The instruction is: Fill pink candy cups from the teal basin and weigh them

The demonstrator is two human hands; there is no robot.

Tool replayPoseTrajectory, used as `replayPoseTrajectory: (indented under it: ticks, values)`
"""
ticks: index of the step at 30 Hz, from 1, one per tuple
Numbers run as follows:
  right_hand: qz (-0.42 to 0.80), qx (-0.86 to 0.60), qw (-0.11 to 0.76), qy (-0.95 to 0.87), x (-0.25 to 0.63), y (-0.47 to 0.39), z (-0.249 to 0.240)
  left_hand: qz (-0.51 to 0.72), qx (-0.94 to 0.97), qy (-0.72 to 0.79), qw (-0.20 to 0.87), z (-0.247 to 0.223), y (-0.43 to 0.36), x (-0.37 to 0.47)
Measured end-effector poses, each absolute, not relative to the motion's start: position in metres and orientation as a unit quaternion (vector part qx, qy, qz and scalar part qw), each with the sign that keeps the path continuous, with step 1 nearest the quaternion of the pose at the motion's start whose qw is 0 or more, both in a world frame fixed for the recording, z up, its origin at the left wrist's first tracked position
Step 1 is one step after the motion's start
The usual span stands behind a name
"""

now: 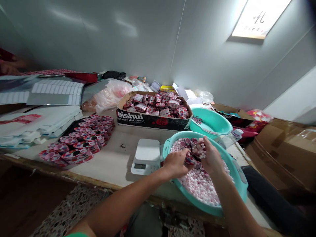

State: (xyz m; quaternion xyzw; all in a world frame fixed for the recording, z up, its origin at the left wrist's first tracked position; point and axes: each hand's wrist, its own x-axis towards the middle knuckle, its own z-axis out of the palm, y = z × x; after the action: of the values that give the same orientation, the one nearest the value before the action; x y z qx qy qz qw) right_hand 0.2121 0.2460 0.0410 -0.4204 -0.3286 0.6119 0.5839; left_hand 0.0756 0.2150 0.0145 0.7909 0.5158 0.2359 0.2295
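Observation:
Over a turquoise basin point(240, 187) full of small pink and white candies point(199, 187), both hands work close together. My left hand point(176, 163) is closed round a small red-and-pink printed container point(190, 159), partly hidden by the fingers. Cupped against the container's opening, my right hand point(211, 157) holds a handful of the same candies point(199, 149). Several dark-pink round caps point(188, 142) lie on the candies at the basin's far side. To the left of the basin is a white digital scale point(147, 150) with a bare top.
Several filled-looking printed containers point(84, 140) stand in rows at left. Behind the scale, a cardboard box point(154, 121) holds more containers. A second turquoise basin point(223, 120), a clear bottle point(228, 140) and a large carton point(281, 154) are on the right. Another person's hand point(8, 68) shows far left.

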Motion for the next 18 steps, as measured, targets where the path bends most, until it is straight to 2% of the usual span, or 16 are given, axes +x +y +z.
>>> replayPoseTrajectory:
  ticks: [13,18]
  values:
    - [0.651,-0.358,0.565,-0.359,0.213,0.246,0.043,0.234,0.790,0.515,0.237,0.015,0.215,0.074]
    - [0.665,-0.321,0.589,-0.327,0.227,0.246,0.051,0.294,0.755,0.522,0.266,0.013,0.217,0.074]
